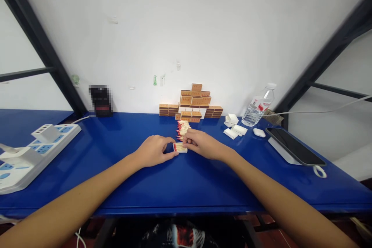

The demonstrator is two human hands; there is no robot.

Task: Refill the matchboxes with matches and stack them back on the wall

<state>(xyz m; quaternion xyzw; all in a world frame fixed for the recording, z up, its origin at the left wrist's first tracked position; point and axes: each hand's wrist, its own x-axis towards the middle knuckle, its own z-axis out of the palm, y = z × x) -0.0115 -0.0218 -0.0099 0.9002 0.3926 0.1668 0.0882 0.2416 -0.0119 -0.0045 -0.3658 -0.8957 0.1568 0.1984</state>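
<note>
Tray (pixel 181 148) of red-tipped matches (pixel 175 147)

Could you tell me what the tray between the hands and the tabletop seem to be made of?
Tray: likely thin matte card, pale and thin-walled. Tabletop: hard glossy blue surface, perhaps painted metal or laminate; it reflects light.

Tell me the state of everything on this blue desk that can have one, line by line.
matchbox tray: open, full, pinched by both hands
left hand: gripping tray's left end
right hand: gripping tray's right end
loose matches: piled behind it
matchboxes: closed, stacked
water bottle: capped, standing
phone: screen dark
power strip: adapter plugged in
</note>
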